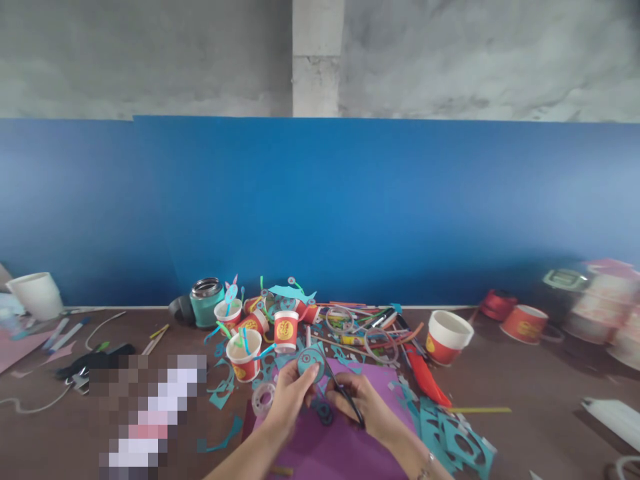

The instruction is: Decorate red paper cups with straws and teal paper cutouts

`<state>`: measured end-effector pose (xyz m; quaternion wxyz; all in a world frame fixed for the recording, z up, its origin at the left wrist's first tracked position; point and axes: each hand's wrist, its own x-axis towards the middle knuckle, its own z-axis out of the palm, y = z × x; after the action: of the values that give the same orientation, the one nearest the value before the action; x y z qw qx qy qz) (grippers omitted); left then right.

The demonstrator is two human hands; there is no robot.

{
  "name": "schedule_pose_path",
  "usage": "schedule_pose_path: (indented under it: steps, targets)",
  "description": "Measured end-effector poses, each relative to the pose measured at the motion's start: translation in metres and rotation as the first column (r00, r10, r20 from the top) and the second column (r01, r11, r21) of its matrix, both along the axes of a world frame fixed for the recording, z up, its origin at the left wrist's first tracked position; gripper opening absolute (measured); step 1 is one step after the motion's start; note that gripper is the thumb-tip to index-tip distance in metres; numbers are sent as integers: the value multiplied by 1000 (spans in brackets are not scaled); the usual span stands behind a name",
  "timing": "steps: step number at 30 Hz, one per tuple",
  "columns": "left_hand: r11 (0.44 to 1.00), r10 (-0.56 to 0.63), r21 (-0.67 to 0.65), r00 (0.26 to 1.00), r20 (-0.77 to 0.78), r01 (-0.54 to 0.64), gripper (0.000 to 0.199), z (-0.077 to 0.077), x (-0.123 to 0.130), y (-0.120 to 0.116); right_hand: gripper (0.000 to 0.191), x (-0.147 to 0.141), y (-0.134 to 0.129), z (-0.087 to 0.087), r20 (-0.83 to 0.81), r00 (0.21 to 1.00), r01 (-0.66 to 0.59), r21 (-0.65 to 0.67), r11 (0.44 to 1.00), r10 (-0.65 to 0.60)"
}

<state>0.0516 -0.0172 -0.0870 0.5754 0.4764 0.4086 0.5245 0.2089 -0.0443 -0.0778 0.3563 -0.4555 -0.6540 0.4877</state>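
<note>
A small piece of blue paper [307, 361] with a drawn round face is pinched between the thumb and fingers of my left hand [294, 387]. Black-handled scissors [356, 405] are in my right hand [361, 400], their blades pointing up and left beside the paper's right edge. Both hands are over purple paper [325, 450]. Small dark rings [325, 413] lie on it between my hands. A roll of clear tape [263, 399] sits just left of my left hand.
Red-and-white paper cups [244, 357] and a teal jar [207, 303] stand at the back left. Pens, pipe cleaners and rings [380, 337] are heaped behind my hands. Blue cut-out scraps [450, 437] lie at the right, near stacked cups [449, 337]. A blue partition [320, 213] rises behind the table.
</note>
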Motion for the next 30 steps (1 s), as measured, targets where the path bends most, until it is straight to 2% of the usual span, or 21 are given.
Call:
schedule_pose_path:
  steps: [5, 9, 19, 30]
  targets:
    - [1000, 24, -5, 999, -28, -24, 57, -1, 0, 1, 35, 0, 2, -3, -22, 1000, 12, -35, 999, -13]
    - [1000, -5, -9, 999, -51, 5, 58, -3, 0, 1, 35, -1, 1, -5, -65, 998, 10, -80, 997, -15]
    - [1000, 1, -2, 999, -33, -1, 57, -3, 0, 0, 36, 1, 1, -3, -46, 999, 7, -18, 1000, -8]
    - [1000, 2, 7, 1000, 12, -2, 54, -3, 2, 0, 45, -1, 0, -1, -40, 999, 7, -61, 998, -9]
